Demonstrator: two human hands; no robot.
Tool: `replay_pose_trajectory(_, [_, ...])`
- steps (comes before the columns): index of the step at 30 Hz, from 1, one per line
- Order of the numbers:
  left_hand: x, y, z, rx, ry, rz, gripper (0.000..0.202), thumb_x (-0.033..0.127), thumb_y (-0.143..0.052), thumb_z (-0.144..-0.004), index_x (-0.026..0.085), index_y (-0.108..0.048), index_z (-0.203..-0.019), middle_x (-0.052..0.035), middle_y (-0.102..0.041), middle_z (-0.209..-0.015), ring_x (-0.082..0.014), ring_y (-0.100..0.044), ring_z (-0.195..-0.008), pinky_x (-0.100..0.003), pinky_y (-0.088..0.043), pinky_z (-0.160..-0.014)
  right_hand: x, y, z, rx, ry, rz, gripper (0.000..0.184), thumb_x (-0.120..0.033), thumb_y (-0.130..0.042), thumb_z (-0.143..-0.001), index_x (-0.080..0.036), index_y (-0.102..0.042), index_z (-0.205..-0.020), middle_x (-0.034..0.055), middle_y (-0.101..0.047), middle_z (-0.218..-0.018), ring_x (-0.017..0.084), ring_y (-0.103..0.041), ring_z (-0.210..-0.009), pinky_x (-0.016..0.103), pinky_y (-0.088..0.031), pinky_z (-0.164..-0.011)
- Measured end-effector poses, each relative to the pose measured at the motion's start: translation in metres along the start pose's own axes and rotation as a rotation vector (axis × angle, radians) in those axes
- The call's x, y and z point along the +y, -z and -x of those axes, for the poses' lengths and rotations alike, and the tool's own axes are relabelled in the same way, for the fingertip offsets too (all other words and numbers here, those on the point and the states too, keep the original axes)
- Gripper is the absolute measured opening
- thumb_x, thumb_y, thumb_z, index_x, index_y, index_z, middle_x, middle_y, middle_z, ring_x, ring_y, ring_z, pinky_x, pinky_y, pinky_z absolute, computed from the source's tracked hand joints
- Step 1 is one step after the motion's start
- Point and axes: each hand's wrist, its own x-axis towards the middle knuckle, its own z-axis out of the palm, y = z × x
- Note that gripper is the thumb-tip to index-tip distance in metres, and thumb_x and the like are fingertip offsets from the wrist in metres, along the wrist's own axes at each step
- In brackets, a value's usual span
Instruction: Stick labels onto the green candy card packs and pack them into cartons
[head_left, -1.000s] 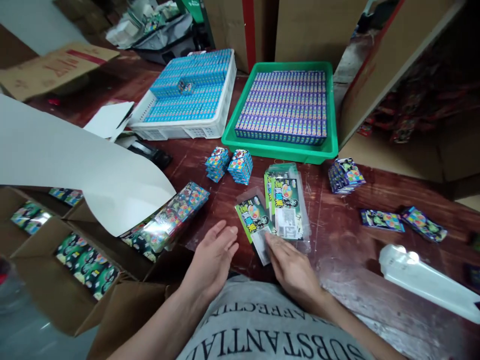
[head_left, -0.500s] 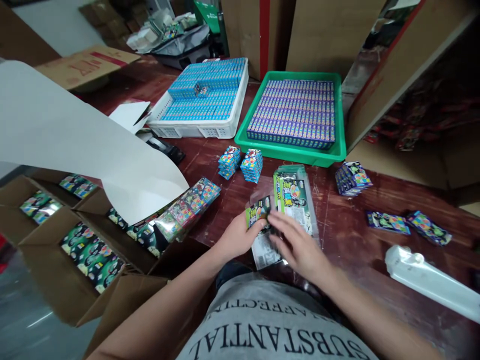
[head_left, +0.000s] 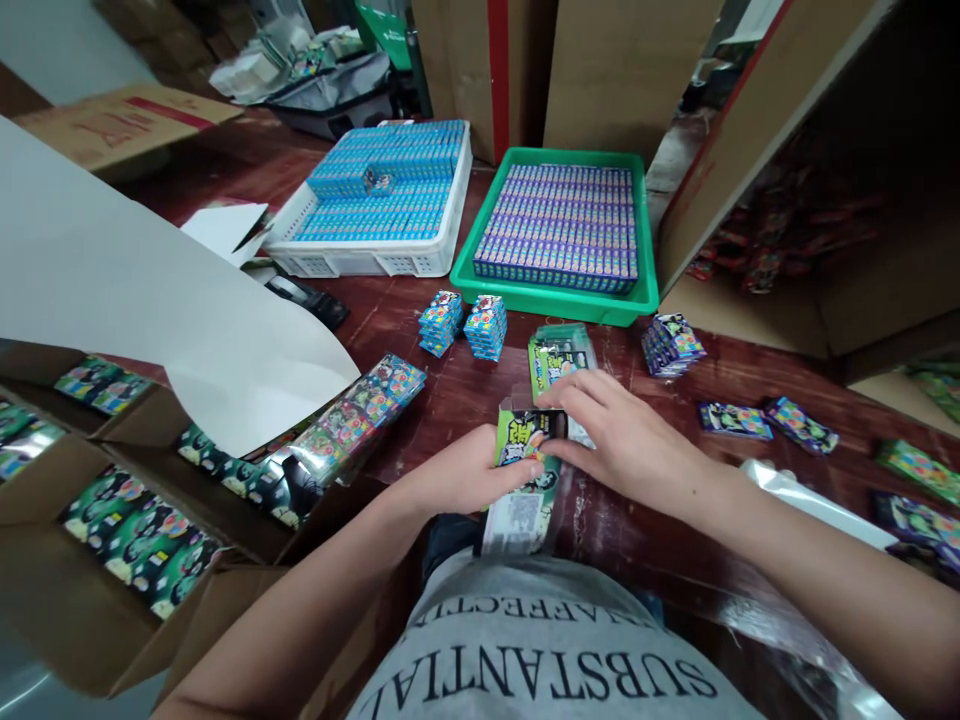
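A printed plastic bag (head_left: 519, 432), green and black with a clear edge, is gripped in my left hand (head_left: 476, 470), the thumb lying across its front. Its lower part hangs toward my shirt and shows a pale printed panel. My right hand (head_left: 630, 435) has its thumb and bent fingers at the bag's right edge, near the top. Just beyond, flat on the table, lies a stack of similar bags (head_left: 553, 362), partly covered by my right hand. Two short stacks of small blue boxes (head_left: 441, 322) stand past my left hand.
Behind are a white crate (head_left: 375, 262) of blue boxes and a green tray (head_left: 555, 303) of purple boxes. Purple packets (head_left: 671, 345) lie at right. At left, a white sheet (head_left: 247, 350) curls over open cartons (head_left: 150, 450), beside filled packs (head_left: 360, 415).
My right hand has moved to the upper right edge of the bag, its fingers now bent there. The bag has turned slightly and more of its front shows. The whole view has shifted a little.
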Motion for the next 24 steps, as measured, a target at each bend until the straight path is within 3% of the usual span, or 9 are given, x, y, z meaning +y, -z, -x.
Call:
replay_pose_trajectory(4, [0.004, -0.004, -0.003, 0.02, 0.07, 0.052, 0.016, 0.032, -0.062, -0.091, 0.017, -0.06, -0.087, 0.0034, -0.052, -0.077, -0.0123, -0.045, -0.071, -0.026, -0.039, -0.067, -0.003, -0.003, 0.005, 0.018, -0.04, -0.001, 0.021, -0.028, -0.066, -0.096, -0.017, -0.06, -0.112, 0.0102, -0.066, -0.111, 0.025, -0.061, -0.106, 0.041, -0.053, -0.091])
replay_pose_trajectory(7, [0.007, -0.008, -0.007, 0.034, 0.115, 0.114, 0.016, 0.031, -0.063, -0.09, 0.016, -0.062, -0.084, 0.0049, -0.051, -0.072, -0.0104, -0.042, -0.065, -0.025, -0.036, -0.063, -0.004, 0.007, 0.003, -0.1, -0.042, 0.065, 0.011, -0.028, -0.063, -0.097, -0.019, -0.062, -0.091, 0.0062, -0.068, -0.092, 0.024, -0.065, -0.089, 0.042, -0.051, -0.083])
replay_pose_trajectory(9, [0.008, -0.01, -0.008, -0.01, 0.105, 0.166, 0.014, 0.029, -0.068, -0.087, 0.016, -0.064, -0.09, 0.004, -0.057, -0.076, -0.0105, -0.047, -0.067, -0.024, -0.039, -0.064, -0.003, 0.02, 0.001, -0.257, 0.001, 0.025, 0.015, -0.029, -0.063, -0.097, -0.02, -0.063, -0.085, 0.0026, -0.069, -0.084, 0.021, -0.066, -0.081, 0.047, -0.049, -0.091])
replay_pose_trajectory(13, [0.005, -0.012, -0.007, -0.155, 0.13, 0.373, 0.042, 0.027, -0.085, -0.072, 0.018, -0.067, -0.109, -0.0034, -0.071, -0.099, -0.0166, -0.064, -0.084, -0.029, -0.05, -0.076, 0.01, 0.046, 0.001, -0.473, 0.117, -0.262, 0.012, -0.032, -0.059, -0.099, -0.028, -0.069, -0.095, -0.0033, -0.073, -0.093, 0.017, -0.071, -0.088, 0.054, -0.036, -0.114])
replay_pose_trajectory(15, [0.002, -0.013, -0.007, -0.069, 0.16, 0.442, 0.037, 0.03, -0.085, -0.073, 0.017, -0.071, -0.105, -0.0053, -0.074, -0.101, -0.0184, -0.067, -0.085, -0.032, -0.053, -0.08, 0.018, 0.045, 0.003, -0.382, 0.08, -0.352, 0.017, -0.038, -0.054, -0.101, -0.03, -0.07, -0.103, -0.0011, -0.074, -0.104, 0.021, -0.071, -0.099, 0.057, -0.037, -0.114])
replay_pose_trajectory(17, [-0.001, -0.016, -0.01, 0.138, 0.131, 0.468, 0.03, 0.034, -0.08, -0.079, 0.016, -0.074, -0.102, -0.0063, -0.076, -0.103, -0.0198, -0.07, -0.089, -0.034, -0.054, -0.086, 0.024, 0.031, 0.006, -0.092, -0.081, -0.432, 0.024, -0.045, -0.054, -0.101, -0.03, -0.067, -0.112, 0.004, -0.073, -0.114, 0.025, -0.067, -0.112, 0.057, -0.043, -0.11])
replay_pose_trajectory(19, [-0.004, -0.019, -0.015, 0.296, 0.07, 0.481, 0.03, 0.036, -0.076, -0.085, 0.016, -0.074, -0.107, -0.0072, -0.077, -0.109, -0.022, -0.071, -0.097, -0.037, -0.053, -0.092, 0.026, 0.006, 0.007, 0.23, -0.295, -0.521, 0.031, -0.05, -0.055, -0.099, -0.027, -0.063, -0.118, 0.0079, -0.071, -0.118, 0.025, -0.065, -0.116, 0.048, -0.051, -0.1])
replay_pose_trajectory(21, [-0.006, -0.025, -0.021, 0.335, 0.021, 0.46, 0.033, 0.038, -0.071, -0.09, 0.015, -0.071, -0.114, -0.0083, -0.076, -0.114, -0.0238, -0.07, -0.103, -0.038, -0.054, -0.094, 0.023, -0.021, 0.006, 0.381, -0.472, -0.543, 0.032, -0.053, -0.054, -0.099, -0.024, -0.062, -0.109, 0.0068, -0.072, -0.105, 0.021, -0.068, -0.098, 0.035, -0.055, -0.082])
replay_pose_trajectory(24, [-0.012, -0.034, -0.029, 0.422, -0.032, 0.303, 0.037, 0.04, -0.065, -0.095, 0.017, -0.064, -0.125, -0.0091, -0.072, -0.123, -0.0246, -0.068, -0.111, -0.037, -0.052, -0.096, 0.016, -0.05, 0.002, 0.434, -0.614, -0.346, 0.037, -0.052, -0.047, -0.102, -0.022, -0.057, -0.082, 0.0007, -0.064, -0.074, 0.015, -0.059, -0.065, 0.028, -0.045, -0.061])
